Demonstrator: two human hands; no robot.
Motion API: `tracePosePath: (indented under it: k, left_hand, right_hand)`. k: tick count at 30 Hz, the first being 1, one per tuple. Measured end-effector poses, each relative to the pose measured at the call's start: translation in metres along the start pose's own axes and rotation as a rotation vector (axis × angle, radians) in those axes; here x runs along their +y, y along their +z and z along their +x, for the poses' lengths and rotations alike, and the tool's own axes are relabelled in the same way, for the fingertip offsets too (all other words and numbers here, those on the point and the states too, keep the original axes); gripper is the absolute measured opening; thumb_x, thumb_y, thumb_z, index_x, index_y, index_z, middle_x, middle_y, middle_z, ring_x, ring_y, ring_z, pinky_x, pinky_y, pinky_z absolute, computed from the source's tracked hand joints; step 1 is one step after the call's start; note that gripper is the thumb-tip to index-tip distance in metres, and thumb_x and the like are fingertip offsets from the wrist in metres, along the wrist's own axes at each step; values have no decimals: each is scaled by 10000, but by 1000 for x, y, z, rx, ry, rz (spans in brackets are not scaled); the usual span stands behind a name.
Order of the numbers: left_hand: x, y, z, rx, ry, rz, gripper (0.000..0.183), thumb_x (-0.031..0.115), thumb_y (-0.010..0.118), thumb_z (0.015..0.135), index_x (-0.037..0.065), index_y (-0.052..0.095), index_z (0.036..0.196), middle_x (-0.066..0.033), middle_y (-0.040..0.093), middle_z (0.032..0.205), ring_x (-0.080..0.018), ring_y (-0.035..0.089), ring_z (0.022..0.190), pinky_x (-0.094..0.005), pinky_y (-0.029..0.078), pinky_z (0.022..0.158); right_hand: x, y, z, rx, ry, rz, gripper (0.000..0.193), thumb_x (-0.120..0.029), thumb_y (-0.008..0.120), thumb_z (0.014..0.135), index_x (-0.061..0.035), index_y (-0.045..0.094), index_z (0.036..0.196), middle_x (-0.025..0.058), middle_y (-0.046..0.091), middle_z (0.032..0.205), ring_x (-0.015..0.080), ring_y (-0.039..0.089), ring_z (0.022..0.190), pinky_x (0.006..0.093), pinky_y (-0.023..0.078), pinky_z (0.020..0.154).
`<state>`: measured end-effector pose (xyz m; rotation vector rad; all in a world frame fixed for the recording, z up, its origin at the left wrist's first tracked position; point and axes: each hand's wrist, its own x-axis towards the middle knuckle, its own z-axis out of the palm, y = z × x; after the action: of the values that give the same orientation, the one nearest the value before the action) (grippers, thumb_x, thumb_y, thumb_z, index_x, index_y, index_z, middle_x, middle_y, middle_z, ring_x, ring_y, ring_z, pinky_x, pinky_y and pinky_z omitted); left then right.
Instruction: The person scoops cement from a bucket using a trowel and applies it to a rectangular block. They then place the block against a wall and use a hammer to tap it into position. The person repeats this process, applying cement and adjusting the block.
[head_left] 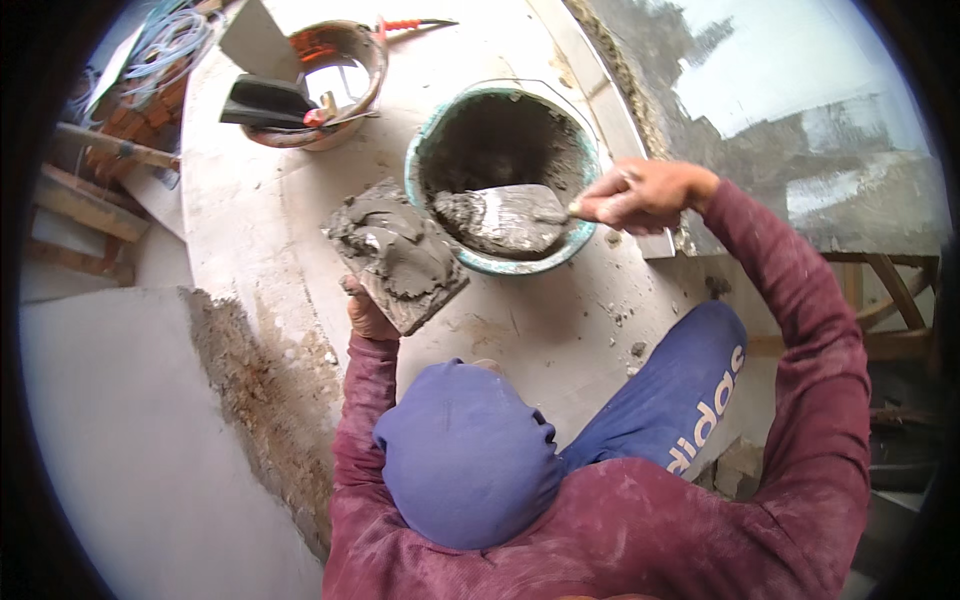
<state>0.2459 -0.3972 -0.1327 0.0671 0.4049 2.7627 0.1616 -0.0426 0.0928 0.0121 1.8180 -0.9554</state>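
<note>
Your right hand (640,195) grips the trowel (505,218), its flat blade loaded with wet grey mortar (462,212) over the bucket (500,165) rim. Your left hand (368,315) holds the hawk (395,252) from below, just left of the bucket; its fingers are mostly hidden under the board. The mortar heaped on the hawk is lumpy and ridged. The surface (540,330) is pale and spattered.

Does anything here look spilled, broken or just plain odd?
Small crumbs of mortar lie scattered on the floor below the bucket. A strip of floor by the left knee is raw and crumbly. Otherwise nothing stands out.
</note>
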Motion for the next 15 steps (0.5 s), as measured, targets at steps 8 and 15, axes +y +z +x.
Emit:
tracePosePath:
  k: [8,15]
  left_hand:
    - [2,51,14,-95,-29,-81,789,603,548,835,56,376,1378,-149,458,1361,-328,476,1222,-517,402,1019]
    - [2,126,47,-329,-145,-268,754,596,502,857,78,372,1390,-167,462,1358,-350,473,1229,-557,403,1007]
  right_hand:
    - [29,70,-87,428,-306,21,466,-167,651,769,26,582,1187,11,603,819,68,551,664,198,459,581]
    - [38,143,-72,1070,-908,-361,578,24,680,709,-20,542,1269,137,601,898,253,601,759,333,485,705]
